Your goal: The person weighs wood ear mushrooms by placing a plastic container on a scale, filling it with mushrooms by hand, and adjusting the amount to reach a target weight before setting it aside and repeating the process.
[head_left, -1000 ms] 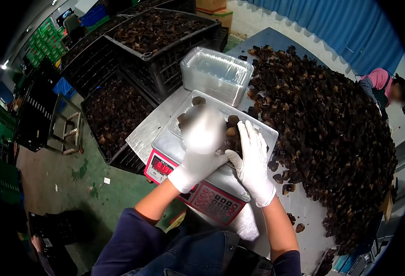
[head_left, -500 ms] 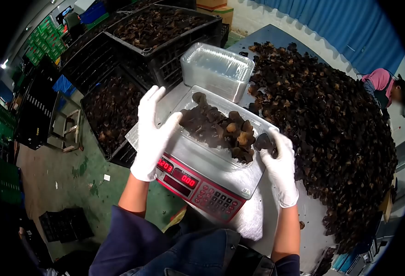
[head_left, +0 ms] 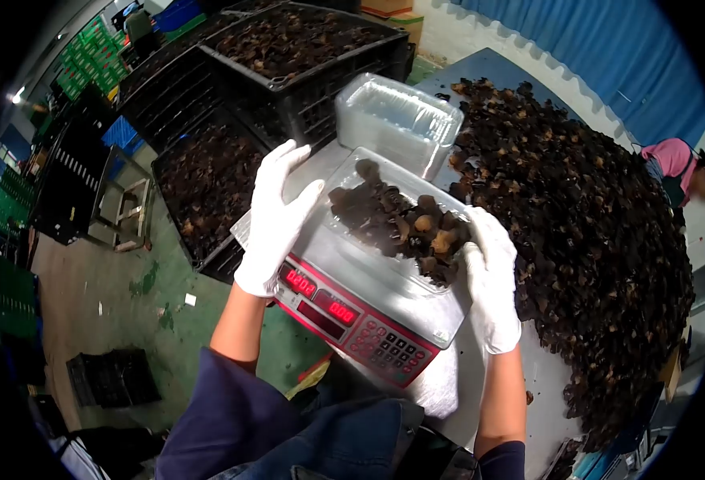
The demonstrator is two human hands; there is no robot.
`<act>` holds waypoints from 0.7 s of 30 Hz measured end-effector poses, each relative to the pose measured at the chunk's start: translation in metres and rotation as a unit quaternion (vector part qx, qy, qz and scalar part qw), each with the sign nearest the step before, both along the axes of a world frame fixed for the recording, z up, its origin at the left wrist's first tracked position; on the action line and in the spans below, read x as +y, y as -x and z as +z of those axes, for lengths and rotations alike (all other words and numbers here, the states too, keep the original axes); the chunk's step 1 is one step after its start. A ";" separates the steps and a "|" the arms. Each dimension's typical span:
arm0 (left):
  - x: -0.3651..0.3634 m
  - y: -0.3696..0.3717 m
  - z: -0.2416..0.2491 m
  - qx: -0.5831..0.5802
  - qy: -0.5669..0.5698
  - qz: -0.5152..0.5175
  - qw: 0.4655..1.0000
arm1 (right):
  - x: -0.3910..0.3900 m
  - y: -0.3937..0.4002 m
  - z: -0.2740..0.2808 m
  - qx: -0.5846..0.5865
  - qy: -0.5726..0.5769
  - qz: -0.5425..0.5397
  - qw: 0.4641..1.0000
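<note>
A clear plastic tray holding dark brown fungus pieces (head_left: 400, 216) rests on the metal plate of a red-edged digital scale (head_left: 356, 324), whose red digits are lit. My left hand (head_left: 276, 220), in a white glove, is at the tray's left side, fingers apart and holding nothing. At the right end of the tray is my right hand (head_left: 492, 276), also gloved, with fingers bent beside the fungus; whether it grips the rim or a piece is hidden. Behind the scale stands a stack of empty clear trays (head_left: 400, 120).
A large heap of dark fungus (head_left: 576, 232) covers the table on the right. Black crates (head_left: 288, 48) filled with fungus stand at the left and back. A person in pink (head_left: 672, 164) bends at the far right. A blue curtain (head_left: 592, 64) hangs behind.
The view has shifted, moving the scene slightly right. The dark piece at my right fingertips is no longer seen there, and my right fingers have drawn closer together.
</note>
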State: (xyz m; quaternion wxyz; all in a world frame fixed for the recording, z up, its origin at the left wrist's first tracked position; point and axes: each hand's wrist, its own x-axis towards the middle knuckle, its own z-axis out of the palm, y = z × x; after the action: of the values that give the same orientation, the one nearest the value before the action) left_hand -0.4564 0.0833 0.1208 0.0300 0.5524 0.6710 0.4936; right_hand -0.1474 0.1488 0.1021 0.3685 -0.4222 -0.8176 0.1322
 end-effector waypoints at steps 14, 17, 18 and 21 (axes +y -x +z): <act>0.033 0.013 -0.007 -0.098 0.096 -0.087 0.987 | -0.024 -0.024 -0.002 0.108 0.114 -0.075 0.985; 0.036 0.002 -0.002 -0.140 0.147 -0.101 0.974 | -0.026 -0.024 -0.010 0.066 0.069 -0.100 0.990; 0.039 0.002 -0.008 -0.125 0.155 -0.100 0.975 | -0.026 -0.024 -0.013 0.057 0.058 -0.102 0.991; 0.050 -0.001 -0.034 -0.149 0.149 -0.135 0.968 | -0.025 -0.020 -0.020 0.031 0.081 -0.152 0.985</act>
State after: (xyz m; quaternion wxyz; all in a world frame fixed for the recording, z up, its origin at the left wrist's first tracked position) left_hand -0.4557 0.1335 0.0869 0.2774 0.5473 0.6443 0.4565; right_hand -0.1274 0.1235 0.0823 0.3742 -0.5655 -0.7188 0.1534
